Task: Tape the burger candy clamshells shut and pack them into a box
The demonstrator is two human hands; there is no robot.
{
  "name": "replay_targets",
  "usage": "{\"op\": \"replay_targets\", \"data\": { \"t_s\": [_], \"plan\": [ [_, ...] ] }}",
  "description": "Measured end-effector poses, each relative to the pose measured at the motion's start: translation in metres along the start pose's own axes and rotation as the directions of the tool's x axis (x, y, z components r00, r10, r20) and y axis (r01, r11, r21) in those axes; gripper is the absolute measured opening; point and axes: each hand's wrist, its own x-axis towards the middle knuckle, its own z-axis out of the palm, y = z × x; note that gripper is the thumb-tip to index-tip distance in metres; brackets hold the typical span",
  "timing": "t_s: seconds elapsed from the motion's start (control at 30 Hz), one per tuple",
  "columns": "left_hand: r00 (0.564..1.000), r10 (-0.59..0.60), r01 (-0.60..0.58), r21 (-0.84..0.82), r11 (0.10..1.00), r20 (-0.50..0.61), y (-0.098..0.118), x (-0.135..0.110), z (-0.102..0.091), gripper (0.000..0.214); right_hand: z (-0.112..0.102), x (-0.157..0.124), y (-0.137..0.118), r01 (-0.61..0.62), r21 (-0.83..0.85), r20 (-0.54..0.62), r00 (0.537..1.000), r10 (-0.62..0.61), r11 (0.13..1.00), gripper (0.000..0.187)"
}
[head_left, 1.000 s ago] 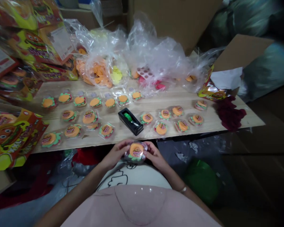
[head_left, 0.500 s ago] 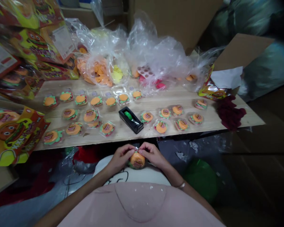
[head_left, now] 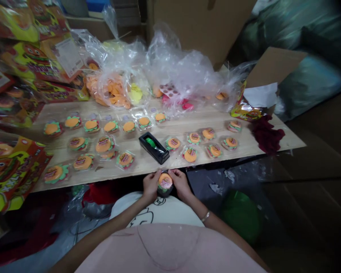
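Note:
Both my hands hold one burger-shaped toy in a clear plastic shell (head_left: 165, 182) just below the front edge of the wooden table (head_left: 272, 142). My left hand (head_left: 151, 184) grips its left side with fingers curled. My right hand (head_left: 180, 182) grips its right side the same way. A black tape dispenser with a green roll (head_left: 154, 147) sits on the table right above my hands. Several more packed burger toys (head_left: 104, 144) lie in rows to its left, and others (head_left: 191, 154) lie to its right.
Clear plastic bags with orange and yellow pieces (head_left: 116, 89) pile up at the table's back. Colourful burger boxes (head_left: 8, 172) stack at the left. A dark red cloth (head_left: 265, 132) lies at the right end, by an open cardboard box (head_left: 272, 68). A green object (head_left: 240, 216) sits on the floor.
My hands, holding the packed burger toy, moved up and forward, closer to the table's edge. The view shifted slightly.

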Motion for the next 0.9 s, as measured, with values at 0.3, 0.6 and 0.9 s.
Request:
{"op": "replay_targets", "data": {
  "t_s": [0.3,0.6,0.9],
  "plan": [
    [0.997,0.048,-0.048,0.005,0.999,-0.062,-0.007,0.003,0.000,0.040,0.011,0.012,-0.009,-0.222,0.101,0.075,0.974,0.215,0.970,0.036],
    [0.999,-0.008,0.011,0.080,0.997,-0.038,-0.011,0.010,0.000,0.037,0.013,0.013,-0.012,-0.199,0.092,0.074,0.978,0.193,0.976,0.038],
    [0.914,-0.150,0.062,0.236,0.970,0.376,0.057,-0.036,-0.019,0.033,0.011,-0.020,-0.026,0.004,-0.218,0.209,0.977,0.043,0.976,0.036]
  ]
}}
